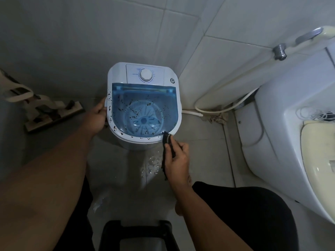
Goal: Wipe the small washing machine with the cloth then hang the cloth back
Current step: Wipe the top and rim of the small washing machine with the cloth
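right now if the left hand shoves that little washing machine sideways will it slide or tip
Probably slide. The washing machine looks like a light plastic tub, empty through its blue lid, and the floor shows wet patches. It seems squat and wide, so tipping looks unlikely. The left hand grips its side, which should steady it.

The small washing machine (116, 77) is white, with a see-through blue lid (143, 98) speckled all over in black flecks and a white dial (146, 75). The cloth (167, 142) is black with a pale stripe. Floor tiles (203, 156) are grey-beige; the toilet (275, 113) is white with a cream seat (315, 153).
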The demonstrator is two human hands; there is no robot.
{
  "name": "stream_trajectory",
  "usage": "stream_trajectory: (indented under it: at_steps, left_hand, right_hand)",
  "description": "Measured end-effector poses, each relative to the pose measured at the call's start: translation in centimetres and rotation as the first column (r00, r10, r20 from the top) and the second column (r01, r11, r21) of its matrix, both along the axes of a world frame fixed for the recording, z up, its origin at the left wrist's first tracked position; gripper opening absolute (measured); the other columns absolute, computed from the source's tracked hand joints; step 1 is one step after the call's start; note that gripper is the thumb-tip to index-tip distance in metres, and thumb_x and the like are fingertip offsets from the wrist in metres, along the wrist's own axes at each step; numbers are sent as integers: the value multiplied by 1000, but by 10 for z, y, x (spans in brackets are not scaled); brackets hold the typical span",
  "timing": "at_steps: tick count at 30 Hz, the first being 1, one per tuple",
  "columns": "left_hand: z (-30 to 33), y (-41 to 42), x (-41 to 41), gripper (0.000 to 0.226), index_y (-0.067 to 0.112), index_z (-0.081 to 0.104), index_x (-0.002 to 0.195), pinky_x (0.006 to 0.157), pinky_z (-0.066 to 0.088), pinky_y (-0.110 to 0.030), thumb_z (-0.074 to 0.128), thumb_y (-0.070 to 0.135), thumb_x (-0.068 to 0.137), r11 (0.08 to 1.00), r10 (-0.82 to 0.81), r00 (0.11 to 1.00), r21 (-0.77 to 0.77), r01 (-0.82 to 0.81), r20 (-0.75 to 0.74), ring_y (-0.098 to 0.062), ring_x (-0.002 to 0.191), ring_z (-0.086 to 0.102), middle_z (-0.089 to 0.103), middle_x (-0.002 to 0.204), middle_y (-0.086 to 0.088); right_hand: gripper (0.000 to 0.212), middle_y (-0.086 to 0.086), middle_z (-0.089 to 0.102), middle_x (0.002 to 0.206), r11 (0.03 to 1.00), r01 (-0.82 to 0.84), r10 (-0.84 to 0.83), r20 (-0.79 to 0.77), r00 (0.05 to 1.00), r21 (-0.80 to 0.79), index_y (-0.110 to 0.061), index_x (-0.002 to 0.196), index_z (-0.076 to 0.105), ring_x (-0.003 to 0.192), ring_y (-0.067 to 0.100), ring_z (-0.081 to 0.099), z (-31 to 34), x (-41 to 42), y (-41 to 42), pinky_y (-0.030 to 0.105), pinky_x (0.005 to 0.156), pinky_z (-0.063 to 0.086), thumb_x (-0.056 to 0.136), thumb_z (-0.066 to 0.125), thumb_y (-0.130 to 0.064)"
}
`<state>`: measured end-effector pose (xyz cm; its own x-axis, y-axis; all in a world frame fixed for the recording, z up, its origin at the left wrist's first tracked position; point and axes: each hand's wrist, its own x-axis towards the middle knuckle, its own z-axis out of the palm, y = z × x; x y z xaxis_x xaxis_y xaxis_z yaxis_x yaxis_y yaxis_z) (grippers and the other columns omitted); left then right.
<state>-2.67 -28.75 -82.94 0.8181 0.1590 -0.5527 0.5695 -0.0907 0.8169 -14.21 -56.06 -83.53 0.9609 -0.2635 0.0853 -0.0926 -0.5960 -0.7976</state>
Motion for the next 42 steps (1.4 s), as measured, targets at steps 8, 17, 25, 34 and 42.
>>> stream_trajectory:
  at_steps: [8,17,25,34,42]
  left_hand:
    - [2,2,0,43,48,42,147,98,53,-51,36,30,108,999,-11,1000,31,11,-10,-29,106,67,66,121,-1]
    - [2,3,-1,42,52,42,146,83,54,-28,38,37,107,999,-9,1000,33,9,1,-15,108,61,59,134,10]
    - [-7,2,1,44,44,39,151,78,45,-21,37,32,108,1000,8,1000,25,-8,10,-11,115,53,50,128,15]
    - [-15,8,2,41,52,43,144,99,54,-48,40,35,107,1000,8,1000,-16,-8,-2,-25,110,66,62,127,6]
    - [-16,17,2,42,60,41,140,92,56,-46,42,39,105,999,-44,999,12,44,7,-15,101,66,65,131,7]
  right_hand:
    - [40,2,51,110,998,49,-49,3,999,-28,-17,137,63,99,15,59,-1,11,10,23,95,52,97,66,-21]
    - [41,2,51,109,975,-192,192,-14,981,-112,-20,139,61,97,18,59,-4,-17,35,31,89,54,99,62,-26]
    - [42,3,52,111,991,-94,95,11,995,-91,-22,140,58,98,18,60,-8,-9,20,36,89,56,99,61,-29]
    - [39,8,55,116,889,-403,405,-37,913,-219,-19,137,61,105,23,60,0,-21,79,37,87,55,100,60,-29]
    - [37,8,57,114,819,-435,462,-20,887,-375,-17,135,64,102,23,57,27,6,44,40,78,56,100,61,-29]
